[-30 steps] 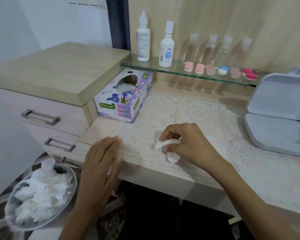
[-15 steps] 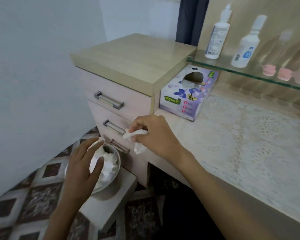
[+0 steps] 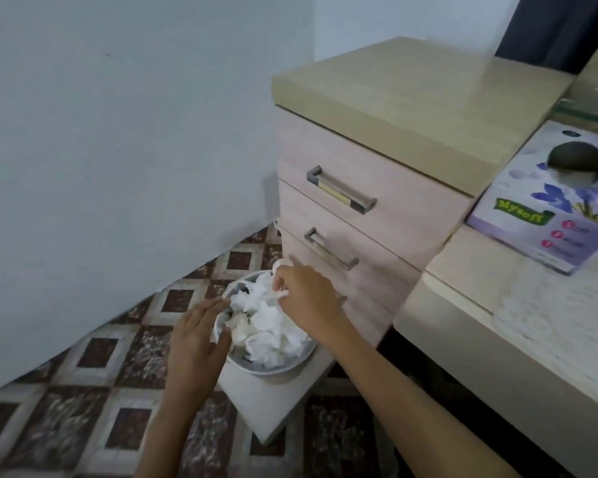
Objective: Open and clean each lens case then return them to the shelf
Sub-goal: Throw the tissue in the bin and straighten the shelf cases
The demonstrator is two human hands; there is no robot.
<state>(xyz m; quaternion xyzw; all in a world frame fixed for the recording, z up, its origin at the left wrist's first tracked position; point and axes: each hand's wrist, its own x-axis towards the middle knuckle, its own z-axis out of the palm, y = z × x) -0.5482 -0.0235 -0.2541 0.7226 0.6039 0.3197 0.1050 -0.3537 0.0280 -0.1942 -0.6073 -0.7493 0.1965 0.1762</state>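
White tissue pinched over the waste bowl, lens cases out of view.

Right hand [image 3: 308,298] fingers [image 3: 279,283] were closed on a used tissue [image 3: 277,294], held over the bowl [image 3: 277,369] at its 12 o'clock rim, so release meant a straight drop. Left hand [image 3: 195,334] lay open, fingers resting against the bowl's 9 o'clock rim, steadying it. Crumpled tissues [image 3: 268,329] filled the bowl. Toward 2 o'clock stood the tissue box [image 3: 546,215] on the counter [image 3: 518,326]; the shelf edge [image 3: 587,112] showed no lens cases.

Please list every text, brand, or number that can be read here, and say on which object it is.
"Mysoft": green brand label on the front of the tissue box.
Three red-dotted lines beneath it on the box: too blurred to read.
Small dark emblem on the box top: unreadable.
No other text is visible.
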